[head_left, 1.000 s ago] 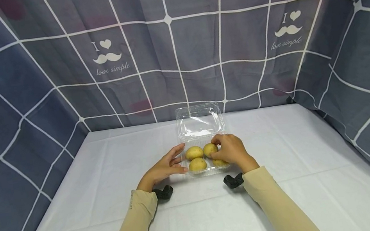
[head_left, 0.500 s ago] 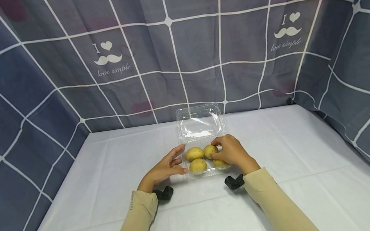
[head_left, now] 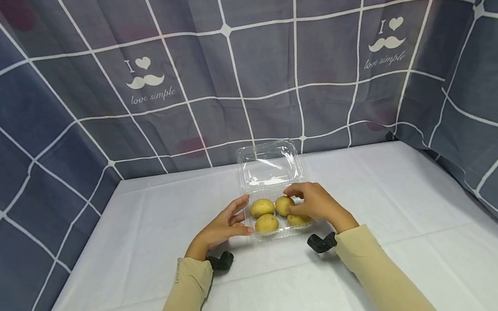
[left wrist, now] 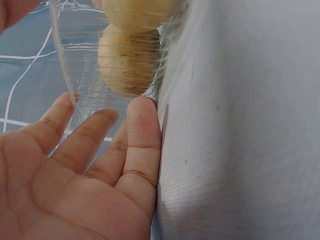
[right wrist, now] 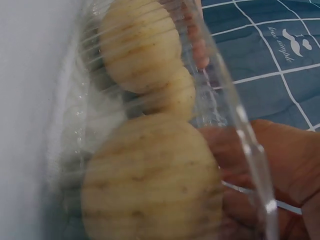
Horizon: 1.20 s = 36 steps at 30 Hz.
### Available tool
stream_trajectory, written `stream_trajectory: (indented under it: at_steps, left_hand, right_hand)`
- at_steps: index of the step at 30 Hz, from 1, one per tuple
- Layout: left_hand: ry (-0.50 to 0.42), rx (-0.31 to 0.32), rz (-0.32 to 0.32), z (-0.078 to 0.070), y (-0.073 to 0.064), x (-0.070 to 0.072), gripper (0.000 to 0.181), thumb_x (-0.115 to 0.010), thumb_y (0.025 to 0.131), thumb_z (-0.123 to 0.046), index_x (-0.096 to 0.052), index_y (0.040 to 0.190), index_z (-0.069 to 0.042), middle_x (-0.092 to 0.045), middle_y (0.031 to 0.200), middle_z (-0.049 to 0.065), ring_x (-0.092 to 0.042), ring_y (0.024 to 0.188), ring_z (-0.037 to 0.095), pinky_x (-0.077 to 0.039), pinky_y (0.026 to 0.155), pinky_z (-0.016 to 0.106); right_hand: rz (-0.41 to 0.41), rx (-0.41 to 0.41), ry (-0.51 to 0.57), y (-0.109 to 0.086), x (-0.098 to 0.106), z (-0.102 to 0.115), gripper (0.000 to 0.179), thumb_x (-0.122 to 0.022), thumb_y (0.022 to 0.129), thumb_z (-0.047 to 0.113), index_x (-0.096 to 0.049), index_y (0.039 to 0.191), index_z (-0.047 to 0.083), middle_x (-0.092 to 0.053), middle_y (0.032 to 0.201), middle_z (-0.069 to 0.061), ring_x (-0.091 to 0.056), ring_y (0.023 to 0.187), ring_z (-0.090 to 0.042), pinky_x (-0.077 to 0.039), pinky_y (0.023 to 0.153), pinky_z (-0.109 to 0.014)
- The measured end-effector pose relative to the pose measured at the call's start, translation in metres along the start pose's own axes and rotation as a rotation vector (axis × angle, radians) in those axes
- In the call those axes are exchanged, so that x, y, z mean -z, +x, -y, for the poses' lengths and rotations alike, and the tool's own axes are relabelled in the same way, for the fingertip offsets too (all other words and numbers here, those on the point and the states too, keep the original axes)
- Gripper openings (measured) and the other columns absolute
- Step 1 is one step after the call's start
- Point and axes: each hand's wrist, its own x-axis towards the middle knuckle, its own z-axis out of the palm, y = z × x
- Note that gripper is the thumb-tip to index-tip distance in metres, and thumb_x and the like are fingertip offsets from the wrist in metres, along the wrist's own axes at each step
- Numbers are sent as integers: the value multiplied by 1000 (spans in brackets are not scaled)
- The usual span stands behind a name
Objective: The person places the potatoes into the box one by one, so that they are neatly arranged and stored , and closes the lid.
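A clear plastic clamshell box point(head_left: 284, 233) stands on the table with its lid point(head_left: 269, 166) raised at the back. Several yellow potatoes lie in its base, among them a front-left potato point(head_left: 266, 223) and a back-right potato point(head_left: 285, 205). My left hand point(head_left: 218, 228) reaches along the box's left side, fingers extended; in the left wrist view its fingertips meet the ribbed wall. Over the right side, my right hand point(head_left: 315, 202) has its thumb and fingers loosely spread around the back-right potato and partly covers the front-right potato point(head_left: 297, 220).
White cloth covers the table point(head_left: 258, 292). Dark checked curtains point(head_left: 265, 68) rise behind and at both sides. A black wrist device point(head_left: 221, 261) is at the left wrist, and a similar black device point(head_left: 322, 243) at the right.
My right hand and forearm have shifted slightly right, the thumb drawing back from the back-right potato. The potatoes, box and left hand keep their places.
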Motion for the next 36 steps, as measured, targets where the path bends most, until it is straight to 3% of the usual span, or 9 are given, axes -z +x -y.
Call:
stream_trajectory:
  at_steps: [8, 12, 16, 19, 23, 29, 36]
  left_hand:
    - [-2, 1, -5, -1, -1, -2, 100, -77, 97, -4, -12, 173, -2, -8, 179, 24, -23, 161, 50, -23, 130, 61]
    - [-4, 4, -5, -2, -1, -2, 100, -77, 97, -4, -12, 173, -2, -8, 179, 23, -23, 161, 49, -24, 130, 61]
    - [-7, 3, -3, -2, 0, -1, 100, -77, 97, -4, -11, 172, -1, -7, 179, 23, -23, 161, 49, -24, 130, 60]
    - [-2, 7, -6, -1, -1, -1, 101, -77, 96, -4, -11, 173, -2, -8, 180, 22, -23, 161, 48, -24, 130, 60]
    - [2, 9, -12, 0, -2, 0, 101, -78, 96, -5, -12, 173, -3, -9, 180, 21, -23, 161, 48, -25, 130, 59]
    - [-2, 3, -12, 0, -2, 0, 101, -78, 96, -4, -13, 173, -4, -8, 180, 22, -23, 161, 48, -25, 130, 59]
    - [2, 3, -8, 1, -1, -1, 100, -78, 96, -5, -13, 173, -2, -8, 179, 23, -23, 161, 49, -24, 130, 60]
  right_hand:
    - [7, 72, 143, -3, 7, -11, 39, -81, 95, 7, -72, 130, -6, -75, 129, -21, -71, 115, -41, -56, 104, -55]
    - [12, 123, 263, -5, 11, -17, 40, -80, 95, 3, -70, 131, -11, -75, 127, -24, -73, 112, -38, -59, 101, -44]
    - [12, 95, 397, -9, 16, -22, 41, -76, 97, 1, -66, 134, -15, -72, 128, -28, -73, 110, -27, -59, 95, -28]
    - [7, 63, 465, -11, 20, -25, 42, -73, 100, 1, -63, 137, -16, -71, 129, -31, -71, 107, -17, -58, 93, -23]
    - [-5, 28, 532, -13, 23, -30, 45, -71, 100, 0, -59, 141, -17, -70, 128, -32, -71, 103, -10, -59, 92, -25]
    - [-17, -7, 605, -12, 28, -38, 51, -66, 102, -2, -50, 148, -17, -70, 123, -32, -74, 100, -21, -63, 83, -28]
    - [17, -69, 655, -8, 36, -44, 64, -62, 102, -5, -35, 160, -12, -74, 109, -18, -70, 90, -12, -63, 79, -27]
